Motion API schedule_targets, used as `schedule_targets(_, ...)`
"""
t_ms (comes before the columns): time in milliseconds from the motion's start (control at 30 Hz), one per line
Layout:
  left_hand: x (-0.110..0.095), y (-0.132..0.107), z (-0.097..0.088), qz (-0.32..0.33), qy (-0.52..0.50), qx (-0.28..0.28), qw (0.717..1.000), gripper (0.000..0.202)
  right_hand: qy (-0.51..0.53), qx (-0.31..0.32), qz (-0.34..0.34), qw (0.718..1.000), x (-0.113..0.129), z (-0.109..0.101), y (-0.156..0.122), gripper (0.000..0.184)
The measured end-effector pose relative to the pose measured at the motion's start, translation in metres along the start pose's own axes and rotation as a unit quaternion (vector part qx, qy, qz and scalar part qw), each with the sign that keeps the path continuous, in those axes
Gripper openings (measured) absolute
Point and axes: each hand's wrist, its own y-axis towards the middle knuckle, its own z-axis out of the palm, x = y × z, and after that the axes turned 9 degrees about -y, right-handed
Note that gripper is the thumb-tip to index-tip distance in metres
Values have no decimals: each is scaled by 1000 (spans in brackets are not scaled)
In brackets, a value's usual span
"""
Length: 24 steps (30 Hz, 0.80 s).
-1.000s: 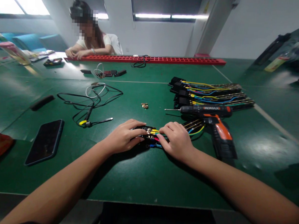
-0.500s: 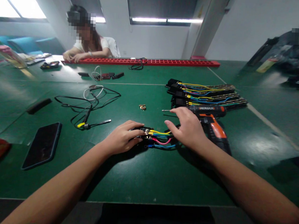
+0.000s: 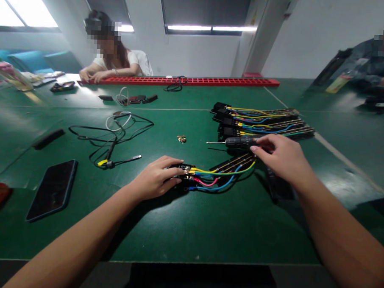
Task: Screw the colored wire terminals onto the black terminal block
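Note:
My left hand [image 3: 160, 174] is closed around the black terminal block [image 3: 187, 171], its fingers over the top and the thumb along the near side. Yellow, green, pink and blue wires [image 3: 215, 183] run from the block's screw terminals to the right, beside a dark strip [image 3: 231, 162]. My right hand [image 3: 280, 158] is closed over the body of a cordless screwdriver [image 3: 239, 142], which lies on the table. Its bit points left, and the palm covers most of the housing. A small pile of brass-coloured screws [image 3: 181, 139] lies beyond the block.
Several wired black assemblies [image 3: 228, 120] lie at the back right. Tangled cables [image 3: 111, 136] and a phone [image 3: 53, 191] are on the left. A red slotted rail [image 3: 194, 81] runs along the far side, where a person [image 3: 116, 60] sits; another person [image 3: 378, 63] is at far right.
My right hand has moved right, from the wires and screwdriver bit to the screwdriver's body. My left hand stays on the terminal block. The screwdriver keeps its place.

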Motion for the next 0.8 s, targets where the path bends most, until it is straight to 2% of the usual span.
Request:
schedule_targets(133, -1, 1, -1, 1, -1, -2, 1000, 25, -28, 1, 32, 999, -21, -1, -7, 29)
schedule_targets(233, -2, 2, -1, 4, 1, -6, 1000, 24, -40, 25, 86, 995, -31, -3, -14, 29)
schedule_targets(367, -1, 1, 0, 2, 1, -2, 1000, 24, -35, 69, 143, 987, -36, -6, -21, 40)
schedule_targets(500, 0, 1, 0, 3, 0, -1, 1000, 24, -4, 75, 175, 982, -39, -4, -21, 53)
schedule_targets(600, 0, 1, 0, -1, -3, -2, 1000, 24, 16, 89, 206, 974, -45, 2, -17, 54)
schedule_targets(733, 0, 1, 0, -3, -8, -1, 1000, 26, 92, 139, 211, 963, -55, 13, -14, 53)
schedule_targets(800, 0, 1, 0, -1, -5, -1, 1000, 25, 206, 183, 240, 931, -58, 19, -16, 52)
